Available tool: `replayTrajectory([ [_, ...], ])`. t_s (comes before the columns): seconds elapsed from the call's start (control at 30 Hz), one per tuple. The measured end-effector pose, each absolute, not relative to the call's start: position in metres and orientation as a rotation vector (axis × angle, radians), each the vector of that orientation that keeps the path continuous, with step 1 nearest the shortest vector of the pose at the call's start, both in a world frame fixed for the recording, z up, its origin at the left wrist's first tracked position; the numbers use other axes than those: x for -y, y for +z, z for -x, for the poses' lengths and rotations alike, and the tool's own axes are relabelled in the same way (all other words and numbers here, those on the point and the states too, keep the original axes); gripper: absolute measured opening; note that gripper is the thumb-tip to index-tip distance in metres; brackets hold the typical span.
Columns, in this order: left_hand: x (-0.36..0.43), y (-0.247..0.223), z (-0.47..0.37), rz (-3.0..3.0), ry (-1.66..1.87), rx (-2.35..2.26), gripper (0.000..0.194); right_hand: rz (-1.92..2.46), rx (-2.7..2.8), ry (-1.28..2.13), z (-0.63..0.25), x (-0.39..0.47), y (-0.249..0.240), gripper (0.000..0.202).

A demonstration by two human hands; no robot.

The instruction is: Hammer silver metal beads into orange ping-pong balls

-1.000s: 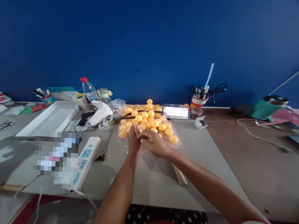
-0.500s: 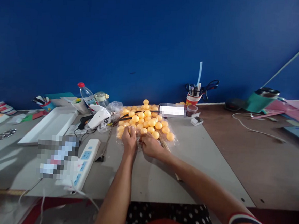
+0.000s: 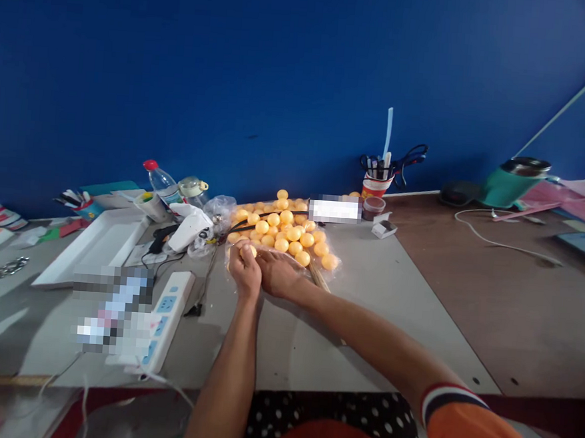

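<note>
Head view, sole entry.

Item, placing: showing orange balls (image 3: pixel 294 234) in a clear plastic bag (image 3: pixel 335 269), resting on a grey table (image 3: pixel 369 271), ahead of both hands. Lying just beyond the fingers, toward the blue wall (image 3: pixel 302 79); running longest from left to right, across the line of the forearms. Meeting the near left corner with the left hand (image 3: pixel 245 270); reaching the middle of the near edge with the right hand (image 3: pixel 281 276), so bringing the right closer to the bulk of the heap.

Item, fingers: on the left, curling inward behind a single ball (image 3: pixel 251 251); leaving uncertain whether clamping on ball, on film or on neither. On the right, pointing leftward, nearly meeting the left; not showing clearly whether apart or together.

Item, appearance: looking round, smooth, pale orange; heaping loosely beneath a dark strap (image 3: pixel 240 227); glinting along creased film. Adjoining on the near right: thin pale sticks (image 3: pixel 320 277), slanting toward the right forearm.
</note>
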State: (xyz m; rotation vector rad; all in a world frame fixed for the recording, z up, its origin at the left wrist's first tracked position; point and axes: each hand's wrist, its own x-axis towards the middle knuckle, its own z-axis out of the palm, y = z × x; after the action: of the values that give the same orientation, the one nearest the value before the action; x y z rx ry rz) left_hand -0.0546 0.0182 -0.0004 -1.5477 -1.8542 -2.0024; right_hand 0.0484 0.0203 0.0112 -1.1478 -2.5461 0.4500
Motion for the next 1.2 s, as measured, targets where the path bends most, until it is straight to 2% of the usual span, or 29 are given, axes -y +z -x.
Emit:
replayTrajectory([
  [0.3,-0.018,0.001,0.052,1.576,-2.026,1.815,0.03,1.309,2.576,0.442,-0.029,-0.031,0.002,0.048],
  [0.7,-0.019,0.0,0.05,1.575,-2.009,1.864,0.029,1.387,2.56,0.465,-0.026,-0.039,0.0,0.042],
  [1.2,-0.022,-0.008,0.053,1.595,-2.001,1.934,0.033,1.271,2.575,0.409,-0.032,-0.034,0.002,0.043],
])
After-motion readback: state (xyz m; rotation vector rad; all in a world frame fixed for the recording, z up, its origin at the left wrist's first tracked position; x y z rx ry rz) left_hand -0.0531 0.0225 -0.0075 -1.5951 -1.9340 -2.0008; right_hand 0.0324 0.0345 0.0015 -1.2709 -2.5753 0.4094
